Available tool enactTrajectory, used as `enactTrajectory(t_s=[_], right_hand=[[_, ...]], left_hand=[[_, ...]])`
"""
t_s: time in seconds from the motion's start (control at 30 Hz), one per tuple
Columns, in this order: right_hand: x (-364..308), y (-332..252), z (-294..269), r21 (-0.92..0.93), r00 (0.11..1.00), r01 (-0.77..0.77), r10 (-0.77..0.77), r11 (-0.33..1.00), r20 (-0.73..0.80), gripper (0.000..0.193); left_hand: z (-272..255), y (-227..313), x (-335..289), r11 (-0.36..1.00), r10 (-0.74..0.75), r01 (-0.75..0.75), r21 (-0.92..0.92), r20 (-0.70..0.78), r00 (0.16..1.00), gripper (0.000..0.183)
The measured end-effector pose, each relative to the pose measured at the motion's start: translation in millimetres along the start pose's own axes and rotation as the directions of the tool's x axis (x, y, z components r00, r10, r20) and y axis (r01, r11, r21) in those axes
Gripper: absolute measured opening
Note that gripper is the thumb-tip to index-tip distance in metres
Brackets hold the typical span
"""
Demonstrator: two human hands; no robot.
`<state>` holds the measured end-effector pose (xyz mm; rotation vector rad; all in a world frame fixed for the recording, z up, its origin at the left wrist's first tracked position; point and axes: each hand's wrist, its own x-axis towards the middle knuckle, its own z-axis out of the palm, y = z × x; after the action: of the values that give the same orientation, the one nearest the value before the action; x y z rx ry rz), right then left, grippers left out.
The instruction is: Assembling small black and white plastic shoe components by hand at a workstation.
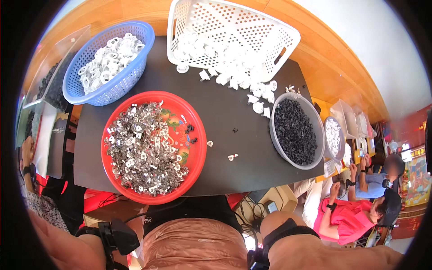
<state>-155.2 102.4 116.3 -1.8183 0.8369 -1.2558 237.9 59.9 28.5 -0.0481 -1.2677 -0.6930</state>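
Both my arms are low, away from the table. My left forearm comes in at the lower left and ends at a strap with a black wrist device (pixel 119 237); the left hand beyond it does not show. My right hand (pixel 278 219) shows only as a bit of skin past a black wristband (pixel 290 230), fingers hidden. Closest in front of me is a red round tray (pixel 198 168) heaped with small metal and white parts (pixel 144 153). A few black pieces (pixel 191 130) lie at the tray's right side. One small white-and-metal part (pixel 232 157) lies on the dark table (pixel 216 180).
A blue basket (pixel 146 54) of white parts stands far left. A tipped white basket (pixel 288 45) spills white fittings (pixel 243 76) at the back. A grey bowl (pixel 321 135) of black pieces sits right. Co-workers sit at right (pixel 348 218); another person's hand (pixel 28 150) is at left.
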Motion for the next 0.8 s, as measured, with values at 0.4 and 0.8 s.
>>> enactTrajectory(t_s=[0.4, 0.8], right_hand=[[-29, -12, 2, -0.051, 0.967, -0.003, -0.010, 0.999, -0.254, 0.008], [-97, -51, -5, -0.109, 0.866, -0.114, 0.045, 0.988, -0.497, 0.011]], left_hand=[[97, -34, 50, 0.999, -0.045, 0.044, 0.011, 0.124, 0.991, 0.018], [159, -42, 65, 0.990, -0.132, 0.137, -0.009, 0.218, 0.967, 0.016]])
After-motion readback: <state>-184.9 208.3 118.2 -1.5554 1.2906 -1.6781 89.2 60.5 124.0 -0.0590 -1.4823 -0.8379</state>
